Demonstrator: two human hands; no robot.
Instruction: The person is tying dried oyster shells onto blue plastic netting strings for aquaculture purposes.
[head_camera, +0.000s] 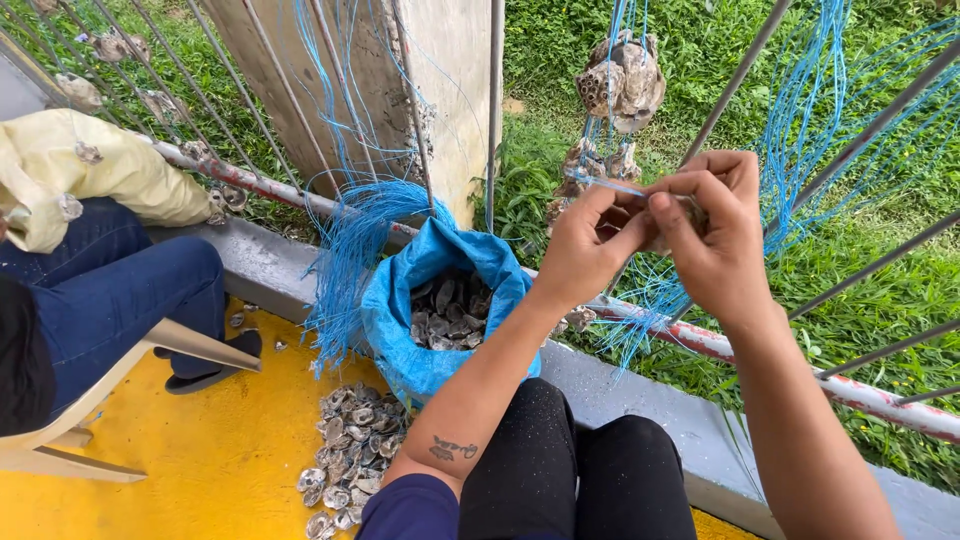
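Yellow floor (210, 450) by a railing (700, 340) over grass | left hand (585, 250) and right hand (715, 235) pinch a blue string (605, 183) and a shell together above the railing | blue sack (440, 310) of shells below-left of the hands | loose shell pile (345, 445) beside the sack | seated person (110, 290) further left

Head view, downward, close over railing (700, 340)
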